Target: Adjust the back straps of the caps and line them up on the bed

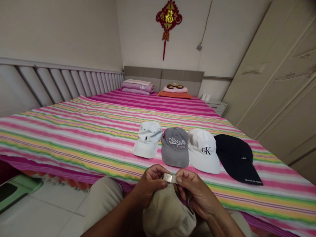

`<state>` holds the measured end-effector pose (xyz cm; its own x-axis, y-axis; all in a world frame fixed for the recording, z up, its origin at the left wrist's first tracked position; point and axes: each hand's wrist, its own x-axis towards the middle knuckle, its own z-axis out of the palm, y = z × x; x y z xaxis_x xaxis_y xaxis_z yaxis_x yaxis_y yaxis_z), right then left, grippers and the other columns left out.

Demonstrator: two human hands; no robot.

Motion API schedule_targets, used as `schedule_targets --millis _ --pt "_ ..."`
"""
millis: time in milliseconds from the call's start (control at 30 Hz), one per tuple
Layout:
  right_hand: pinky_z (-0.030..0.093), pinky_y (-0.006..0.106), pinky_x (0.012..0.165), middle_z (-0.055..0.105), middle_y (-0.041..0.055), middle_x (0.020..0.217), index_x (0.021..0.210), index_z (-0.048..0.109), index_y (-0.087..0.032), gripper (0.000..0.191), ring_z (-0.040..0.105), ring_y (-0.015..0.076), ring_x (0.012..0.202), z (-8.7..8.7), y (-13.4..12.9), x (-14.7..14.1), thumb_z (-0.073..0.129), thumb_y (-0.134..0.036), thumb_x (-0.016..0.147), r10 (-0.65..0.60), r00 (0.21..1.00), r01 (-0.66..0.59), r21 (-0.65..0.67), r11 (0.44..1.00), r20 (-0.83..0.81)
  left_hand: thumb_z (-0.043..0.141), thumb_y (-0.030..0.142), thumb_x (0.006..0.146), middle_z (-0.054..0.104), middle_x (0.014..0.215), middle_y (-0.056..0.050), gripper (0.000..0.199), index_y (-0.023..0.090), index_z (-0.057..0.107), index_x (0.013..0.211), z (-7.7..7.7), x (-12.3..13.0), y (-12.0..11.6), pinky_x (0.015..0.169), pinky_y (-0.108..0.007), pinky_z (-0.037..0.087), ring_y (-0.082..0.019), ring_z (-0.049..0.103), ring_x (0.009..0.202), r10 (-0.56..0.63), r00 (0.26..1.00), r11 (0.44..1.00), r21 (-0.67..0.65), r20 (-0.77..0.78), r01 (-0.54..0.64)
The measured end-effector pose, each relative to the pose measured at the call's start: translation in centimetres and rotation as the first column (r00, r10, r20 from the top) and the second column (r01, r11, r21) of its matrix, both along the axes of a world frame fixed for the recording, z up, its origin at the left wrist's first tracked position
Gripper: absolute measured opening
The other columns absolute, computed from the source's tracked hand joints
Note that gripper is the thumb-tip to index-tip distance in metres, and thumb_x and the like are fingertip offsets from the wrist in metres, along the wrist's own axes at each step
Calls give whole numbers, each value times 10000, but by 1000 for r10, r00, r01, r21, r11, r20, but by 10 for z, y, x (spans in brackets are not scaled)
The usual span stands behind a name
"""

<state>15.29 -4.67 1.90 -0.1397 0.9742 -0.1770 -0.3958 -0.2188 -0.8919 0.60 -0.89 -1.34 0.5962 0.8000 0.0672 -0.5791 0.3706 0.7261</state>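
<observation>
A beige baseball cap (168, 210) is held over my lap, its back strap turned up towards me. Pinched at the left end of that strap, by the metal buckle (168, 178), is my left hand (153, 182). My right hand (195, 191) grips the strap just right of the buckle, with its fingers partly behind the cap's opening. Beyond my hands a row of caps lies on the bed: a white cap (148, 138) with a small dark emblem, a grey cap (175, 146) with "Always" lettering, a white cap (202, 151) marked "GK", and a black cap (234, 154).
The caps lie on a striped bedspread (74, 131). Folded bedding (138, 87) and a pink pillow pile (175, 89) sit by the headboard (180, 77). A rail (74, 79) runs along the left; a wardrobe (276, 72) stands right. A green stool (24, 187) is at lower left.
</observation>
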Motion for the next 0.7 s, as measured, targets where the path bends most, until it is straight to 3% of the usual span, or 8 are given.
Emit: schedule_targets --millis 300,467,700 --pt "169 173 358 441 -72 394 578 481 -156 270 309 24 317 -6 -3 -6 674 -338 629 -86 995 86 14 996 49 745 168 555 641 641 -1 239 157 628 763 2 2 -2 518 -177 404 -74 549 529 82 996 997 1 -39 -82" --pt "143 182 362 435 -73 394 582 485 -156 273 285 24 323 -5 -4 -7 667 -353 631 -62 989 57 38 998 138 757 183 536 631 616 1 251 147 625 746 5 2 -3 498 -171 391 -67 529 507 123 990 992 12 -66 -123" --pt "117 191 385 388 -89 374 595 466 -163 269 250 29 353 -7 -5 -11 652 -350 650 -110 983 104 49 993 147 745 203 557 625 626 -4 244 155 619 762 -1 2 -6 522 -195 399 -82 537 528 110 993 994 5 -45 -110"
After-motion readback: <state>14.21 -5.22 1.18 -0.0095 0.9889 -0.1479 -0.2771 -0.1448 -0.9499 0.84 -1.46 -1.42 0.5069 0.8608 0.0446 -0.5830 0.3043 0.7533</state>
